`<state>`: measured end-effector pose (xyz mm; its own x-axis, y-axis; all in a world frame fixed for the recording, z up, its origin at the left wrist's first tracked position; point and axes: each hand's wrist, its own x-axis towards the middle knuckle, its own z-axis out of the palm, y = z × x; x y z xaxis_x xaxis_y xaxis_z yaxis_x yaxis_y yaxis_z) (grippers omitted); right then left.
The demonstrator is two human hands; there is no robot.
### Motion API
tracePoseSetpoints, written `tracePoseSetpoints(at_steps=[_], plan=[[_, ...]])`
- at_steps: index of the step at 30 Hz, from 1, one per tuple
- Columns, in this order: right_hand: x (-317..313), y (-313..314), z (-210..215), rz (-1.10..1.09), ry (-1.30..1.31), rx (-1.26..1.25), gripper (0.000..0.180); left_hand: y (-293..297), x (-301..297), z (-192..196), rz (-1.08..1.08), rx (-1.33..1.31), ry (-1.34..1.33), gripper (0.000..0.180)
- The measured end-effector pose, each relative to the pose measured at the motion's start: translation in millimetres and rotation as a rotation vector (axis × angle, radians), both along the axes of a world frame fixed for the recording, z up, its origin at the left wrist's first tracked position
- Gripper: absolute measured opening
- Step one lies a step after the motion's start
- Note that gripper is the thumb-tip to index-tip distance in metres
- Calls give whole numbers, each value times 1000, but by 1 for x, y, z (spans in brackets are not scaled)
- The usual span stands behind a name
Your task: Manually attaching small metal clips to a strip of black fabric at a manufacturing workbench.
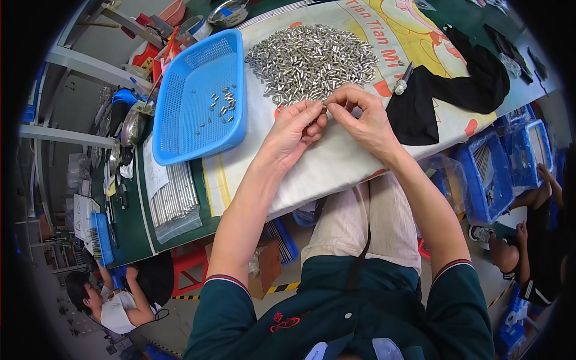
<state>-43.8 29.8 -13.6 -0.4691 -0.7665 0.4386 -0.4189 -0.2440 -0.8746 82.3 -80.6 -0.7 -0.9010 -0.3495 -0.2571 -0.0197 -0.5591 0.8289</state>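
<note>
My left hand (294, 133) and my right hand (365, 123) meet fingertip to fingertip over the near edge of a heap. Both are closed in a pinch on one small metal piece (324, 107), mostly hidden by the fingers. Just beyond them spreads the large heap of short, silvery, bullet-shaped metal pieces (315, 63), lying on a printed cloth (342, 162). To the left stands a blue perforated plastic basket (201, 135), tilted in view, with several similar pieces scattered on its bottom.
A black cloth (420, 111) and a small pointed tool (404, 81) lie to the right. Bagged metal rods (171, 195) rest left of the cloth. Blue bins (486, 174) stand beyond the table's right edge. Other people sit at lower left and far right.
</note>
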Motion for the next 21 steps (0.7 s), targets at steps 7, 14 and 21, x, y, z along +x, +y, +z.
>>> tracePoseSetpoints(at_steps=[7,14,21], plan=[[1,0,1,0,-5,11,11,0,0,0,8,-36,3,16],[-1,1,-1,3,11,3,11,1,0,-1,6,-41,-13,16],[4,-2,3,-109,81,-63,6,4,6,6,27,-85,4,16]])
